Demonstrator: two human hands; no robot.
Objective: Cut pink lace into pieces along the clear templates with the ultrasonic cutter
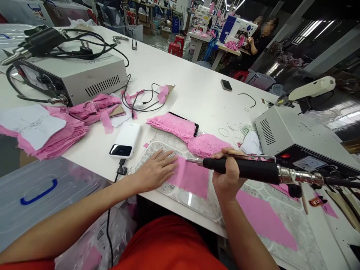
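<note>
My left hand (156,170) lies flat with fingers stretched out on a pink fabric piece (192,178), which rests on a patterned glass plate (180,195) at the table's near edge. My right hand (227,174) grips a black-handled cutting tool (247,168) held level, its metal tip (194,161) pointing left just above the fabric's upper edge. The tool's cable runs right to a grey control box (292,138). Pink lace pieces (191,137) lie just beyond the plate, partly over a black phone.
A white power bank (125,140) with a cable sits left of the plate. Stacks of pink fabric (53,135) and a second grey box (73,77) stand at the left. A small phone (226,85) lies farther back. A person sits at a sewing station (258,41) beyond.
</note>
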